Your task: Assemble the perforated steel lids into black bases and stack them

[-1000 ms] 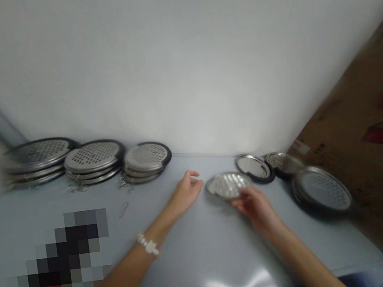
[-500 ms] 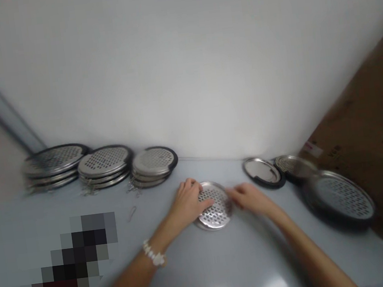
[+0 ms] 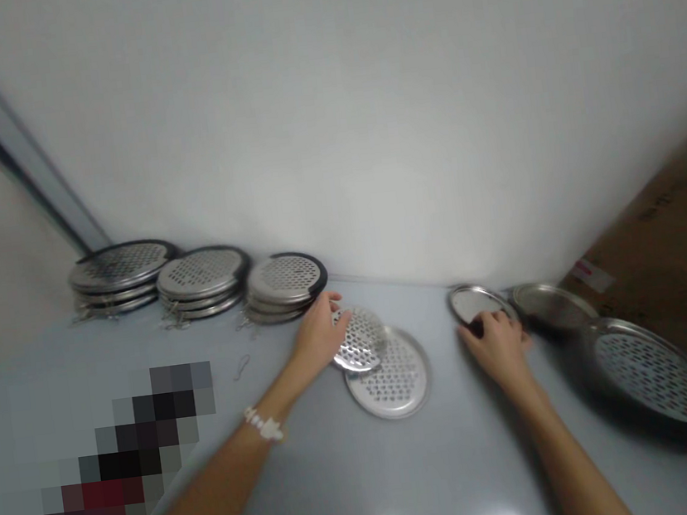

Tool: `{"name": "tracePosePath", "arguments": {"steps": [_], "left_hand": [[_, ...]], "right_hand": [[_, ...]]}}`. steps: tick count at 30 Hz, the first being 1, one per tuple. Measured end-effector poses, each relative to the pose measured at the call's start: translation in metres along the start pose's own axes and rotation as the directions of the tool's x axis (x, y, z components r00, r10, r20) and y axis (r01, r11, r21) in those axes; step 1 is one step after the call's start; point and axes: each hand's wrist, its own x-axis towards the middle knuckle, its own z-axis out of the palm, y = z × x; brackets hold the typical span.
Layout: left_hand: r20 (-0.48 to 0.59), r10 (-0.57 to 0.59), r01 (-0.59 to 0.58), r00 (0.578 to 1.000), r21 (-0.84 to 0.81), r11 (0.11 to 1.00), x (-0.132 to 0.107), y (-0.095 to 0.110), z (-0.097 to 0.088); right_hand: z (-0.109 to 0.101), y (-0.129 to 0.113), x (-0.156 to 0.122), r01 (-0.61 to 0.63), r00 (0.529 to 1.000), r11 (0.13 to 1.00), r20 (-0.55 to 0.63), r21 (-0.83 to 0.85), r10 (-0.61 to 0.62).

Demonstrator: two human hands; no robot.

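Observation:
My left hand (image 3: 319,337) grips the edge of a perforated steel disc (image 3: 360,341), which is tilted and partly raised. It overlaps a second perforated steel disc (image 3: 389,377) lying flat on the table. My right hand (image 3: 498,347) is apart from these, with its fingers curled over the near edge of a smooth, black-rimmed steel disc (image 3: 474,302). The fingers hide that disc's near part. A white beaded bracelet (image 3: 264,423) circles my left wrist.
Three stacks of black-rimmed perforated discs (image 3: 202,279) stand along the wall at the back left. At right lie a steel disc (image 3: 553,307) and a large perforated disc (image 3: 651,370). A cardboard box (image 3: 662,252) stands beyond them. A small wire loop (image 3: 242,367) lies on the pale table (image 3: 346,483).
The perforated metal under both hands now appears as two discs, one held tilted by my left hand. My right hand has moved right to the black-rimmed disc. The view has shifted.

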Motion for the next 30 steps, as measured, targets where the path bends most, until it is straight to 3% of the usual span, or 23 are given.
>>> {"name": "tracePosePath", "arguments": {"steps": [5, 8, 10, 12, 15, 17, 19, 21, 24, 30], "left_hand": [[-0.016, 0.032, -0.030, 0.999, 0.101, 0.994, 0.004, -0.006, -0.004], [0.000, 0.104, -0.103, 0.995, 0.136, 0.985, -0.005, 0.005, 0.000], [0.049, 0.214, -0.218, 0.976, 0.135, 0.966, -0.016, 0.018, 0.003], [0.145, 0.378, -0.393, 0.914, 0.090, 0.915, -0.030, 0.032, 0.009], [0.291, 0.596, -0.621, 0.749, -0.006, 0.784, -0.057, 0.050, 0.019], [0.348, 0.677, -0.717, 0.648, -0.021, 0.697, -0.073, 0.056, 0.027], [0.390, 0.702, -0.756, 0.596, -0.020, 0.654, -0.082, 0.057, 0.032], [0.404, 0.697, -0.759, 0.592, -0.012, 0.651, -0.084, 0.057, 0.034], [0.376, 0.686, -0.741, 0.623, 0.003, 0.671, -0.079, 0.055, 0.032], [0.323, 0.676, -0.726, 0.663, 0.056, 0.685, -0.075, 0.050, 0.034]], "right_hand": [[-0.004, -0.009, -0.010, 0.079, 0.996, 0.994, 0.045, 0.081, -0.083], [-0.010, -0.009, -0.030, 0.153, 0.983, 0.978, 0.079, 0.139, -0.164], [-0.013, -0.005, -0.049, 0.222, 0.966, 0.949, 0.083, 0.224, -0.246], [-0.016, 0.001, -0.068, 0.257, 0.955, 0.921, 0.068, 0.293, -0.288], [-0.020, 0.009, -0.092, 0.330, 0.927, 0.865, 0.042, 0.379, -0.372], [-0.022, 0.016, -0.104, 0.374, 0.911, 0.835, 0.012, 0.403, -0.413], [-0.022, 0.026, -0.112, 0.385, 0.910, 0.833, -0.011, 0.396, -0.415], [-0.023, 0.039, -0.118, 0.376, 0.916, 0.846, -0.013, 0.377, -0.401], [-0.025, 0.064, -0.120, 0.355, 0.922, 0.867, 0.022, 0.348, -0.387], [-0.035, 0.103, -0.106, 0.336, 0.928, 0.880, 0.042, 0.336, -0.370]]}}
